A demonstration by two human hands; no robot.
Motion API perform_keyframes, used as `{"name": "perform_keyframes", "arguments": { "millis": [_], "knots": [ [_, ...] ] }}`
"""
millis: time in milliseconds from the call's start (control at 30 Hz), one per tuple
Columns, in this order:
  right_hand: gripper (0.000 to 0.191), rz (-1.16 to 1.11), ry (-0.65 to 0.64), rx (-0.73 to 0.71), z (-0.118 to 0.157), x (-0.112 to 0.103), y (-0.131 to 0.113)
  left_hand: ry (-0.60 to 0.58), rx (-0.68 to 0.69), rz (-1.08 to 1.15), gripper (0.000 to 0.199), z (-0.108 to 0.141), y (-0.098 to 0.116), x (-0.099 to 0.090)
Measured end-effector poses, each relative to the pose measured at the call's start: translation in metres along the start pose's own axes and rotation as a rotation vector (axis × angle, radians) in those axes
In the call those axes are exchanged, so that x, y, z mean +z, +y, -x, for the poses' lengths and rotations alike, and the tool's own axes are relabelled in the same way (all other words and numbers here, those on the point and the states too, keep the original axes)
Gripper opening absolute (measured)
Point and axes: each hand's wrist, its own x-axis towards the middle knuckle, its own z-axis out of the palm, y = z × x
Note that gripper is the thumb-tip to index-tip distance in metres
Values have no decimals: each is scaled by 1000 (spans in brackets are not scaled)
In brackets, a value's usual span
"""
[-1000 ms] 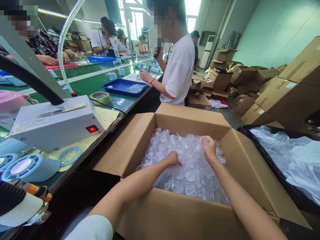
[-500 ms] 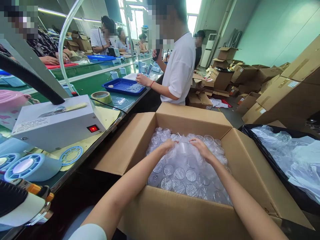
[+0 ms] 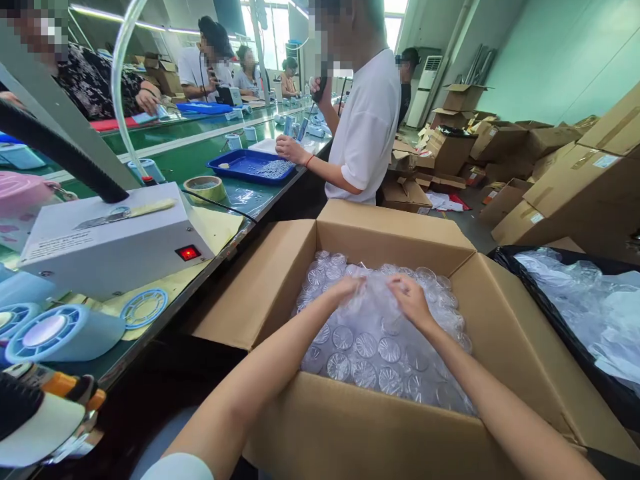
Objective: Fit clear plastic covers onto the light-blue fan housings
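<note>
An open cardboard box (image 3: pixel 360 433) stands in front of me, filled with rows of clear round plastic pieces (image 3: pixel 365 345) in thin film. Above them, a clear plastic bag (image 3: pixel 373 297) stretches between my hands. My left hand (image 3: pixel 349 289) is blurred, its fingers closed on the bag's left side. On the other side, my right hand (image 3: pixel 411 299) pinches the bag between thumb and fingers. Whether a clear piece sits inside the bag I cannot make out.
Left is a green workbench with a grey machine (image 3: pixel 115 240), a knife (image 3: pixel 125 215) lying on it, blue round parts (image 3: pixel 65 333) and a tape roll (image 3: pixel 204 189). A co-worker (image 3: pixel 360 127) sits beyond the box. A black-lined bin (image 3: pixel 565 320) of plastic film stands right.
My hands have moved slightly, still holding the clear bag, and the left one is now more blurred. The whole view has shifted a little. A co-worker at far left has lifted a light blue part.
</note>
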Motion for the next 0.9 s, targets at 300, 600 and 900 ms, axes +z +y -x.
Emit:
{"name": "perform_keyframes", "arguments": {
  "millis": [300,600,900],
  "knots": [
    [22,-110,441,365,14,-14,20,-153,-57,-514,29,-4,-40,16],
    [28,61,279,396,30,-6,-2,-219,-96,-433,33,4,-44,31],
    [42,-11,-122,486,37,-18,-2,45,-274,-200,31,11,-24,65]
  ]
}}
